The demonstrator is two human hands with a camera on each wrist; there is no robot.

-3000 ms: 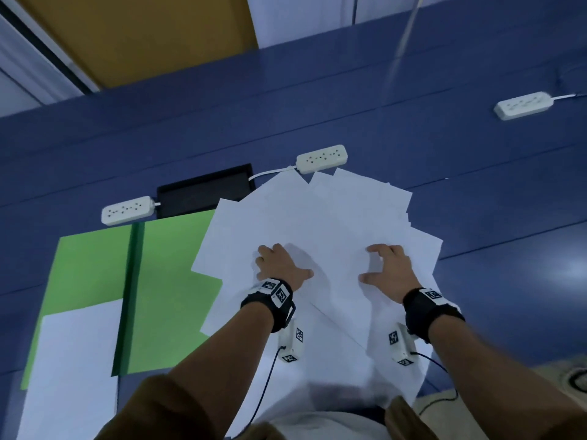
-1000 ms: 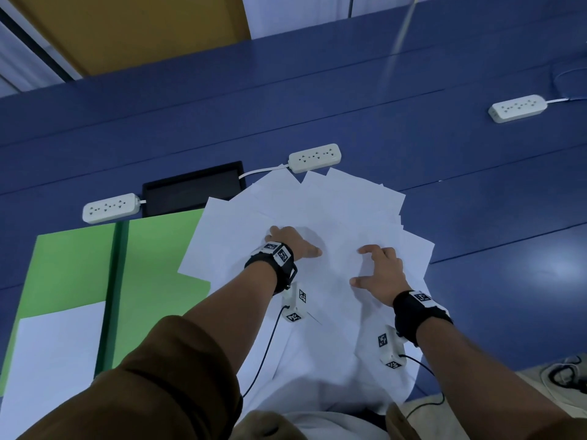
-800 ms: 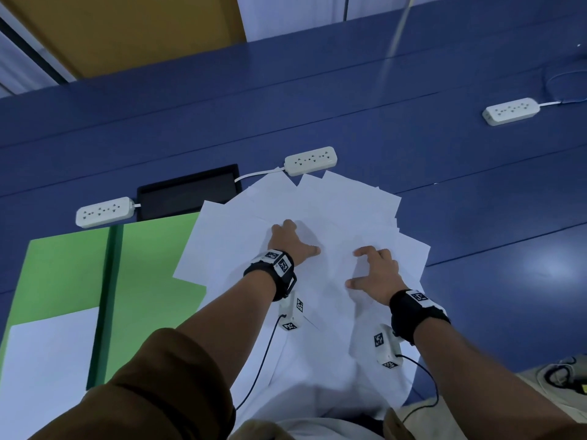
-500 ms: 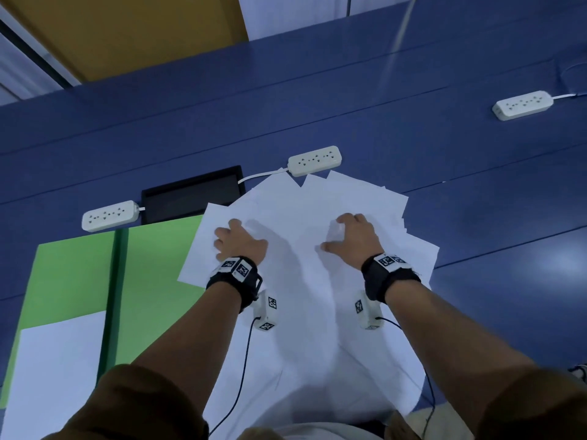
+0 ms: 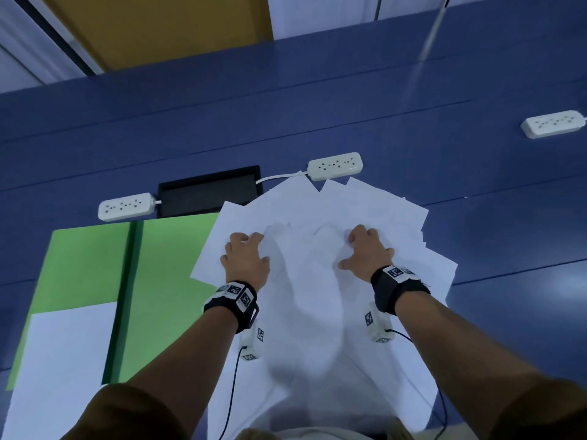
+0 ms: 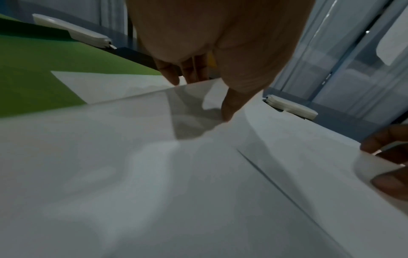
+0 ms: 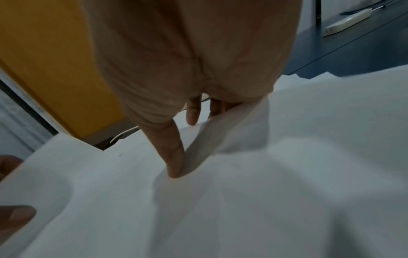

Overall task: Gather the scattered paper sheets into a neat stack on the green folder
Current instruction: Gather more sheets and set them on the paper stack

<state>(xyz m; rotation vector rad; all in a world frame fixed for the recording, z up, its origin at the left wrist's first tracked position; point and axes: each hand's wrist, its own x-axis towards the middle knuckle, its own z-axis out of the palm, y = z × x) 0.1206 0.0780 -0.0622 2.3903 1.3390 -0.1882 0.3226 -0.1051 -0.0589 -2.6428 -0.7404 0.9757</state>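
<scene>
A loose fan of white paper sheets [image 5: 311, 296] covers the blue table in front of me, its left corner overlapping the open green folder [image 5: 171, 281]. One more white sheet [image 5: 63, 360] lies on the folder's left half. My left hand [image 5: 246, 258] is on the pile's left part with curled fingers hooked over a sheet's far edge and its thumb [image 6: 229, 111] pressing on top. My right hand [image 5: 365, 252] is on the pile's middle right, fingers curled. Its thumb [image 7: 174, 162] presses down and a sheet bends up against its fingers.
White power strips lie just beyond the pile [image 5: 335, 165], behind the folder [image 5: 125, 206] and at the far right [image 5: 554, 123]. A black recessed cable box [image 5: 208, 190] sits between the first two. Bare blue table [image 5: 476, 217] extends to the right.
Both hands have slid up the pile away from me, and the left hand also moved left toward the folder. Their fingers went from spread flat to curled on the sheets.
</scene>
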